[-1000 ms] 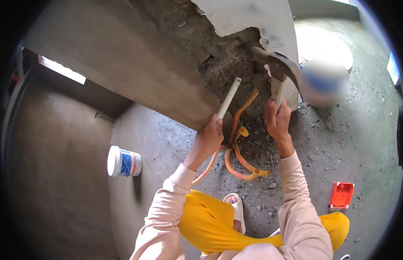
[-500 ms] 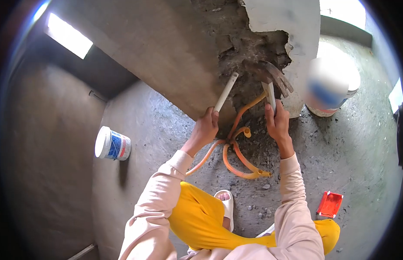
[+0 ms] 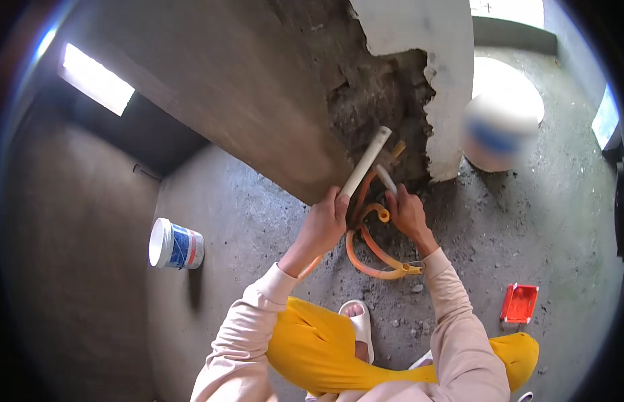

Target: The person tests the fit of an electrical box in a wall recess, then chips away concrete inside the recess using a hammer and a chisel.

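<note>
My left hand is closed around a pale, pipe-like rod that slants up against the broken part of the wall. In my right hand is the light handle of a claw hammer, just right of the rod. The hammer's head is dark and hard to make out against the rubble and the rod. Orange corrugated conduits curl out at the foot of the wall below both hands. The yellow end of one conduit shows beside the rod's upper part.
On the left stands a white and blue bucket. A larger bucket, partly blurred, stands at the right of the wall. A red box lies on the floor near my right knee. Rubble is scattered around my sandals.
My right hand has lowered and moved left with the hammer, whose head has swung down towards the rod. The rod and my left hand have shifted slightly right and down in view.
</note>
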Available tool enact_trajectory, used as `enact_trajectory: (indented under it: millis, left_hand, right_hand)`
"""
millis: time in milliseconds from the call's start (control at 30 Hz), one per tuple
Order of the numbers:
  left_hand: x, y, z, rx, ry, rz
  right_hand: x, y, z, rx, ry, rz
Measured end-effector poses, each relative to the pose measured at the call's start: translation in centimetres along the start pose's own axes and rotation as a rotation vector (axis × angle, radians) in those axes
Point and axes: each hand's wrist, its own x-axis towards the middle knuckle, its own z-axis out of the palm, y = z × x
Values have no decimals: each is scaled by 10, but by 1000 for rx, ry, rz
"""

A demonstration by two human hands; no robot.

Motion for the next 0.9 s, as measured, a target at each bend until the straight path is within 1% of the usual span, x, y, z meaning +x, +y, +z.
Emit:
enact_trajectory:
  millis: [33,67,133,233,300,367,400,467,500,567,700,767,800,833,900]
  left_hand:
    - [-6,-10,6,449,209,399]
    - [-11,-10,7,446,195,382]
    - [-13,-4,-3,327,175,216]
    - [-18,-7,-12,405,217,267]
    - [-15,-11,-12,431,229,256]
    - [-12,-11,-12,492,276,369]
    - [-11,-10,-11,492,275,368]
    - [-9,-6,-10,539,305,307]
    - [-8,-4,-9,541,303,309]
    - [-8,2,-10,622,303,240]
    - [-10,19,-6,703,276,159]
    - [-12,22,-5,641,264,145]
    - [-12,21,-5,645,263,141]
    - [-12,22,-5,633,267,135]
    - [-12,23,-4,616,268,130]
  right_hand:
    - [-7,2,4,82,40,10]
    - [-11,0,-1,83,24,26]
    - [2,-11,-22,260,101,21]
    - [11,-8,-37,299,155,6]
    - [13,-19,-45,362,181,-21]
    - [12,-23,-45,483,196,-7]
    - [12,-26,-45,483,196,-5]
    - [13,-30,-45,501,259,-108]
    - [13,-29,-46,502,262,-105]
    - [14,-27,-47,444,246,-133]
    - [13,-28,-43,514,271,-119]
    - [10,-36,-42,874,357,-204]
    - [13,-32,-38,928,369,-282]
    - [22,-31,-31,932,371,-281]
    - [40,-29,-19,307,511,-422]
